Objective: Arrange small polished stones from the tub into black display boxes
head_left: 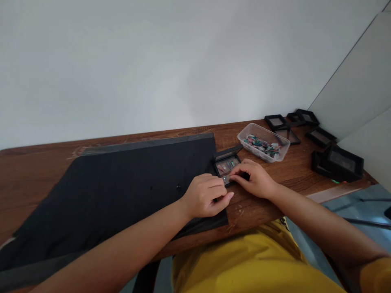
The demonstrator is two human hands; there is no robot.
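Note:
A small black display box [220, 168] stands with its lid [227, 152] raised, at the right edge of a black mat. Several small colourful pieces [228, 164] lie in a row on its brown lining. My right hand [255, 179] reaches in from the right, thumb and forefinger pinched at the box's near right corner, beside a small silvery piece [225, 179]. Whether that piece is between the fingertips is too small to tell. At the near left corner is my left hand [204, 196], its fingers curled against the box and the thumb pointing right; its fingertips are partly hidden.
The black mat [131, 191] covers much of the wooden table [244, 211]. Behind my right hand sits a clear plastic tub [282, 154] of small wrapped pieces [262, 145]. Several black frame boxes [343, 160] lie at the far right. A white wall [152, 69] rises behind.

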